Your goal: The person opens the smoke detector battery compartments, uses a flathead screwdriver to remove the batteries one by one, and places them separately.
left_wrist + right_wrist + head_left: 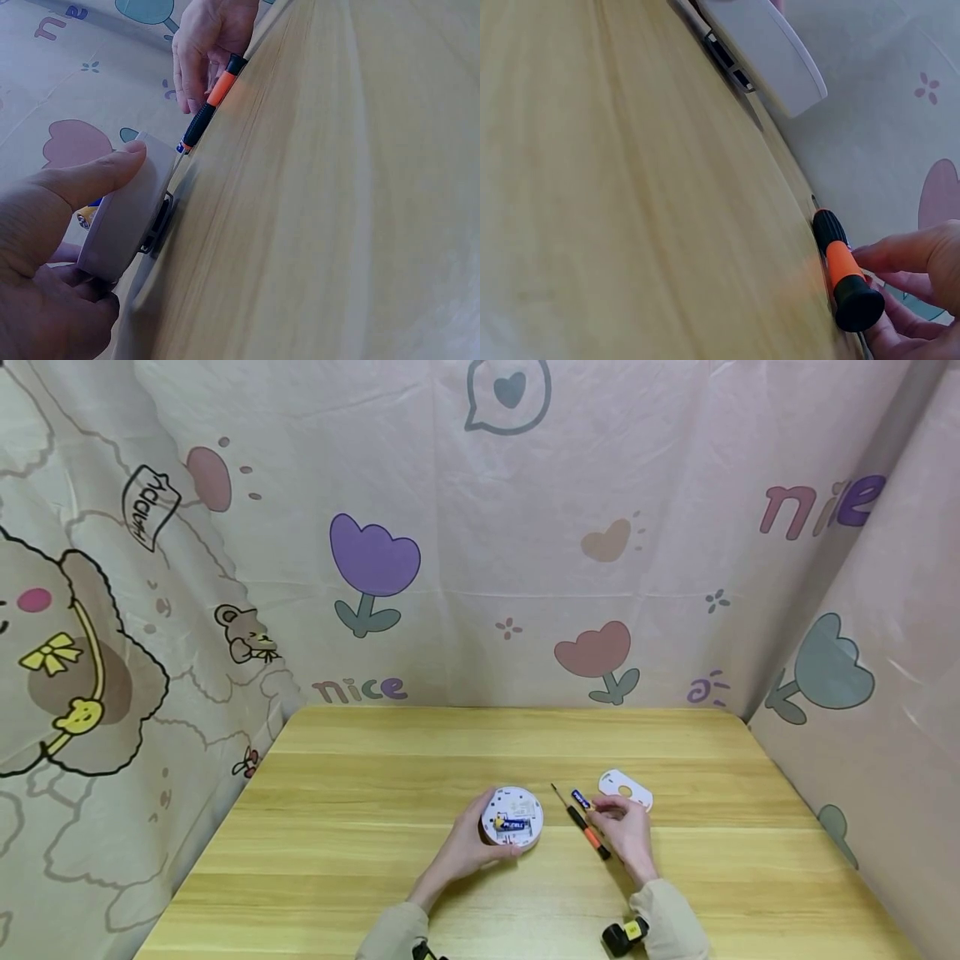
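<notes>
My left hand (467, 847) grips a round white device (527, 807) by its side, thumb along the near rim. The device's open back faces up in the head view, with a blue and yellow battery (514, 825) in its recess. That battery's yellow end (85, 218) sticks up past the rim in the left wrist view. My right hand (626, 833) is bent down over a second blue battery (577, 796) on the table. Its fingertips are right at that battery's near end; I cannot tell whether they pinch it. The right wrist view has these fingertips hidden behind a screwdriver.
The screwdriver (587, 833), black and orange, lies between the hands, tip pointing away. Behind the right hand is a flat white plate (613, 782) with a round hole. The wooden table (360, 827) ends at a printed cloth (465, 527) hung around it.
</notes>
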A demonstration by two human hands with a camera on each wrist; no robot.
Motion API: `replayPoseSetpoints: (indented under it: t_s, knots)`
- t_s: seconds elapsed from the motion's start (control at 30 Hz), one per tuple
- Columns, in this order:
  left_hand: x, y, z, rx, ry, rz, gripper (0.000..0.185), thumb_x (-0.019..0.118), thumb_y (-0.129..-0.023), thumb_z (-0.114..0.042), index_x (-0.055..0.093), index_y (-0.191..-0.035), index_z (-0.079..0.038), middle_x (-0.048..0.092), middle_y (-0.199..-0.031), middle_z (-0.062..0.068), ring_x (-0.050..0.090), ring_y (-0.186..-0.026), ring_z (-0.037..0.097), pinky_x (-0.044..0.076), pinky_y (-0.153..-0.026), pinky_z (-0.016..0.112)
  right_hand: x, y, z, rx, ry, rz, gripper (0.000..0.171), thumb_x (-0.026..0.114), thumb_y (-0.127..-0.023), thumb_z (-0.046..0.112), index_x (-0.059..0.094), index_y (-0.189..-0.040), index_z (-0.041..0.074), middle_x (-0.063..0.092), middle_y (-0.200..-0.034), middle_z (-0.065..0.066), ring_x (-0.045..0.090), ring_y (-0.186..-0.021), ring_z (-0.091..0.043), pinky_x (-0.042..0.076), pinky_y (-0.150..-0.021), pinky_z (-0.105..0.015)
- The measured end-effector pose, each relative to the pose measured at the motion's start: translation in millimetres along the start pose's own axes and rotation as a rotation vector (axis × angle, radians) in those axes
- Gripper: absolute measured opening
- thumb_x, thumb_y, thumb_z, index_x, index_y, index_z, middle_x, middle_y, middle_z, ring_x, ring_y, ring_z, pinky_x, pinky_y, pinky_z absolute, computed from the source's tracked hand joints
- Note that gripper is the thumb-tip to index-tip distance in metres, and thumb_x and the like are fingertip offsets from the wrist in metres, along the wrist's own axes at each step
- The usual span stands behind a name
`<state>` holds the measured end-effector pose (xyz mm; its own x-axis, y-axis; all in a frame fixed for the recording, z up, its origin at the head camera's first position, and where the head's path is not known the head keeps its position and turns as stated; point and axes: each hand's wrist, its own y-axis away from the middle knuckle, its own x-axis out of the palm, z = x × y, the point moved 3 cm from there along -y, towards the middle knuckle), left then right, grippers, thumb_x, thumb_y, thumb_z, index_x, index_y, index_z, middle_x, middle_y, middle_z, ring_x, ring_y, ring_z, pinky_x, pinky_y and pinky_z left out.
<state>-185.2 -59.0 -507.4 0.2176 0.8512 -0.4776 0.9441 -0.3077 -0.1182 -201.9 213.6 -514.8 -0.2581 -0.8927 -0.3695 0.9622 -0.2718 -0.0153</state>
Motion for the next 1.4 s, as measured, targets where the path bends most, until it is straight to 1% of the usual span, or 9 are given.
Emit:
replayPoseSetpoints:
  t_s: [0.17,0.33,0.43,0.57,0.83,0.9,1.13,1.23,1.4]
  knots:
    - [-0.2,-0.1,0.2,-0.003,0.002,0.002,0.108,0.091,-0.071,-0.023,0.028,-0.154,0.006,0.037,-0.156,0.032,0.037,-0.142,0.053,0.028,-0.117,0.072,-2,2,2,-0.024,-0.087,-0.003,0.027,0.076,-0.083,-0.002,0.071,-0.109,-0.009,0.075,-0.086,-0.013,0.062,-0.066,-0.001,0.052,-0.056,-0.016]
    - [-0.6,-0.4,-0.2,-0.003,0.004,0.007,0.108,0.091,-0.071,-0.023,0.028,-0.154,0.006,0.036,-0.156,0.032,0.037,-0.142,0.053,0.028,-0.117,0.072,-2,3,6,-0.106,-0.178,-0.04,0.029,0.078,-0.082,-0.003,0.069,-0.108,-0.013,0.071,-0.079,-0.005,0.062,-0.065,0.001,0.053,-0.061,-0.012]
    - [-1.0,-0.4,-0.7,-0.003,0.007,0.009,0.108,0.091,-0.071,-0.023,0.028,-0.154,0.007,0.036,-0.156,0.033,0.037,-0.142,0.053,0.027,-0.118,0.072,-1,4,8,-0.176,-0.233,-0.055,0.029,0.077,-0.081,-0.005,0.068,-0.106,-0.016,0.071,-0.082,-0.005,0.064,-0.07,0.002,0.056,-0.068,-0.009]
    - [-1.1,-0.4,-0.8,-0.005,0.01,0.011,0.108,0.091,-0.071,-0.022,0.028,-0.154,0.007,0.036,-0.156,0.033,0.036,-0.143,0.053,0.027,-0.118,0.072,0,5,13,-0.242,-0.293,-0.059,0.029,0.077,-0.081,-0.008,0.067,-0.107,-0.018,0.07,-0.089,-0.003,0.065,-0.076,0.001,0.058,-0.072,-0.01]
    - [-0.8,-0.5,-0.3,-0.008,0.009,0.012,0.108,0.091,-0.071,-0.022,0.028,-0.154,0.007,0.036,-0.156,0.033,0.036,-0.143,0.053,0.027,-0.118,0.072,3,8,17,-0.301,-0.356,-0.021,0.029,0.074,-0.081,-0.013,0.066,-0.109,-0.019,0.067,-0.098,0.0,0.067,-0.081,-0.003,0.059,-0.076,-0.013]
    - [-0.7,-0.6,-0.3,-0.008,0.011,0.011,0.108,0.091,-0.071,-0.022,0.028,-0.154,0.007,0.036,-0.156,0.033,0.037,-0.143,0.053,0.027,-0.118,0.072,4,9,18,-0.318,-0.351,-0.006,0.03,0.073,-0.081,-0.013,0.066,-0.11,-0.018,0.065,-0.101,-0.002,0.067,-0.084,-0.004,0.06,-0.077,-0.013]
    - [-1.2,-0.8,-1.0,-0.009,0.013,0.012,0.108,0.091,-0.071,-0.022,0.028,-0.154,0.007,0.036,-0.156,0.033,0.036,-0.143,0.053,0.027,-0.118,0.072,11,12,24,-0.401,-0.287,0.069,0.029,0.074,-0.084,-0.008,0.067,-0.111,-0.015,0.064,-0.109,-0.023,0.067,-0.086,-0.008,0.059,-0.079,-0.014]
    - [-1.4,-0.8,-1.2,-0.006,0.009,0.013,0.108,0.091,-0.071,-0.022,0.028,-0.154,0.007,0.036,-0.156,0.033,0.036,-0.143,0.053,0.027,-0.118,0.071,15,12,25,-0.414,-0.242,0.103,0.03,0.075,-0.083,-0.007,0.068,-0.112,-0.013,0.065,-0.112,-0.024,0.067,-0.087,-0.011,0.06,-0.082,-0.016]
    - [-1.7,-0.7,-1.1,-0.001,0.011,0.013,0.108,0.091,-0.071,-0.022,0.028,-0.154,0.007,0.037,-0.155,0.033,0.037,-0.142,0.053,0.027,-0.118,0.071,20,16,29,-0.454,-0.102,0.138,0.032,0.079,-0.081,-0.001,0.071,-0.112,-0.006,0.07,-0.114,-0.02,0.067,-0.089,-0.022,0.061,-0.084,-0.027]
